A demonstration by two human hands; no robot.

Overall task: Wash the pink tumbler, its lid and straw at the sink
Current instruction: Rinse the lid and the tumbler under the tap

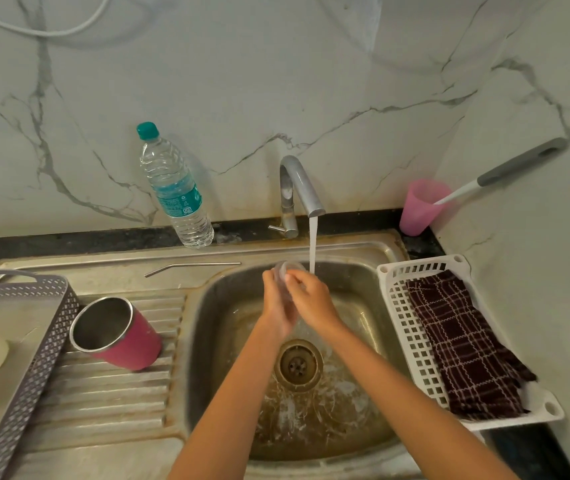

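While stream (313, 244) runs just beside it, my left hand (275, 301) and right hand (313, 299) both clamp clear lid (288, 268) over sink (214, 323) for rinsing; tumbler (117, 336) lies sideways on drainboard (121, 393), straw (190, 266) behind, waiting.

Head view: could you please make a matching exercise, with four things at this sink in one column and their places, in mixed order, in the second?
1 pink tumbler
2 metal straw
3 clear lid
4 checked cloth

A in the white basket
B held by the left hand and right hand, beside the running water
C on the ribbed drainboard
D on the sink ledge behind the drainboard

Pairs: 1-C, 2-D, 3-B, 4-A
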